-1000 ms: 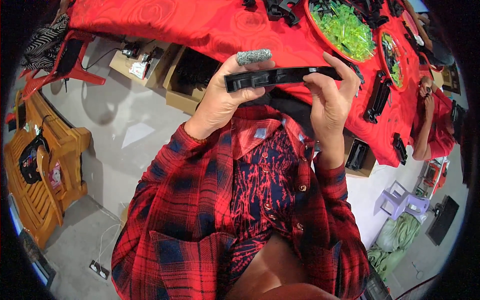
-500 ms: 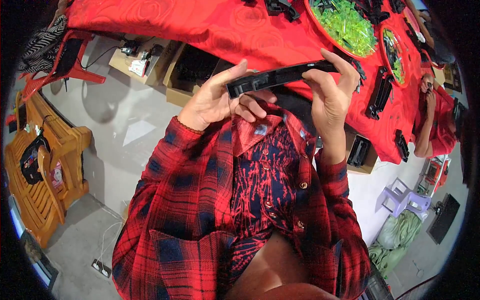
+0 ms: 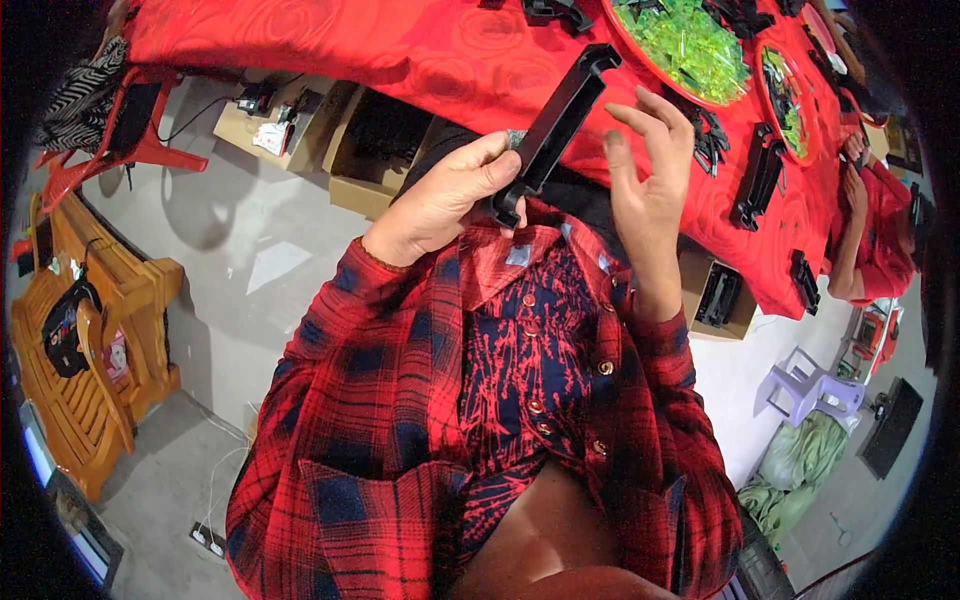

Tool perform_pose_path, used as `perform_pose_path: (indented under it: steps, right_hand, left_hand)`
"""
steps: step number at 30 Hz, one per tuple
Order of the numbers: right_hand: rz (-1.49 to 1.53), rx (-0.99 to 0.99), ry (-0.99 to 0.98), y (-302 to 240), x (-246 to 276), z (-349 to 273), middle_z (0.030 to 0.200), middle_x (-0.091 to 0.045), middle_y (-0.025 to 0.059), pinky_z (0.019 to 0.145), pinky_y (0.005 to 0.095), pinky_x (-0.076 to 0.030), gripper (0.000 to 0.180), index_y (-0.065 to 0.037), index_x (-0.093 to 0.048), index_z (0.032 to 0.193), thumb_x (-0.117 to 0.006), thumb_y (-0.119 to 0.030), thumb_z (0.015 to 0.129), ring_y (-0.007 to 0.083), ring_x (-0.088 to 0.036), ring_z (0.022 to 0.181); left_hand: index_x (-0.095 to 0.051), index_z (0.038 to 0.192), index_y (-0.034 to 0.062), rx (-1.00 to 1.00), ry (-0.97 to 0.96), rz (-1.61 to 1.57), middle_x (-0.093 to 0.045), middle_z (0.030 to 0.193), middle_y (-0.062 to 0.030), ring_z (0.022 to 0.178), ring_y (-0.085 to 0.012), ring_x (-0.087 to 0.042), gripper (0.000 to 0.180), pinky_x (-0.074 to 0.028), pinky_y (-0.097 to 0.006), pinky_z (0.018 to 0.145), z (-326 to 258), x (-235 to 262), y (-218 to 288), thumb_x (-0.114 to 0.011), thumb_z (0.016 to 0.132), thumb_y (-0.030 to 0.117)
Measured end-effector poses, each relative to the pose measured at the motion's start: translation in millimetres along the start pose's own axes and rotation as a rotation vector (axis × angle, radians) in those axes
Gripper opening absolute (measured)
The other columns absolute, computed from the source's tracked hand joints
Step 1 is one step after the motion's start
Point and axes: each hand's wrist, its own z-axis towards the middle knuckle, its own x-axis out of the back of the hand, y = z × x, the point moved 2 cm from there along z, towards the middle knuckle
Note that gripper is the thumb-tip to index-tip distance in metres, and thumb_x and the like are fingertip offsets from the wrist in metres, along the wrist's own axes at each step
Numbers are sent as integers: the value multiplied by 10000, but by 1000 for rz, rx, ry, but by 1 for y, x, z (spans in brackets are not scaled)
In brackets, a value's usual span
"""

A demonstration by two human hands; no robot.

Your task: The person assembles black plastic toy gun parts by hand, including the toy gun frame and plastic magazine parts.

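1. The left hand (image 3: 440,205) clenches the lower end of a long black plastic bar (image 3: 556,128), tilted toward one o'clock above the red desk (image 3: 400,50)
2. The right hand (image 3: 648,175) hovers released at three o'clock
3. It looks light, stiff, smooth; best gripped mid-length

Matt black plastic bar (image 3: 553,130), glossy red patterned tablecloth (image 3: 400,50), varnished wooden bench (image 3: 85,390).

bright, even light — soft shadows, fisheye bending, dark rim.
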Motion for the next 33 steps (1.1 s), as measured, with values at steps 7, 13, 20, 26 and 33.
perform_pose_path:
  steps: [7, 13, 20, 26, 33]
  right_hand:
    - [-211, -28, -175, -1, -19, -7, 1371, -429, 235, 1032, 509, -335, 532, -27, -576, 1188, -764, -174, 713, 407, -429, 1236]
    - [-250, -86, -272, 1, -30, -10, 1414, -378, 247, 1028, 530, -328, 584, 0, -527, 1192, -760, -169, 684, 438, -390, 1269]
    - [-188, -127, -288, 4, -33, -13, 1421, -358, 247, 1052, 549, -308, 562, -14, -514, 1174, -745, -128, 675, 452, -362, 1298]
    - [-91, -122, -261, -6, -39, -18, 1404, -358, 269, 1046, 544, -315, 539, -32, -517, 1167, -744, -113, 684, 453, -384, 1283]
    - [-147, -67, -249, -13, -38, -14, 1430, -336, 278, 1059, 547, -294, 532, -5, -521, 1128, -754, -107, 661, 469, -362, 1302]
  left_hand:
    - [-454, 1397, 36, -116, 70, 217, -582, 1132, 3, 909, -56, -566, 474, -497, -219, 762, 8, -10, -5, -549, 1024, 312]
    - [-444, 1404, 34, -103, 100, 287, -562, 1158, 13, 942, -55, -541, 460, -485, -224, 787, 4, -13, -7, -529, 1035, 297]
    - [-440, 1401, 39, -129, 120, 343, -556, 1153, 14, 962, -63, -554, 426, -483, -243, 801, 6, -17, -10, -503, 1048, 269]
    - [-479, 1292, 51, -57, 200, 5, -597, 964, -29, 722, -103, -600, 344, -512, -254, 646, 13, -16, -13, -480, 1056, 302]
    - [-468, 1296, 63, -177, 267, -35, -599, 904, -39, 680, -112, -595, 329, -507, -259, 598, 15, -19, -17, -492, 1052, 282]
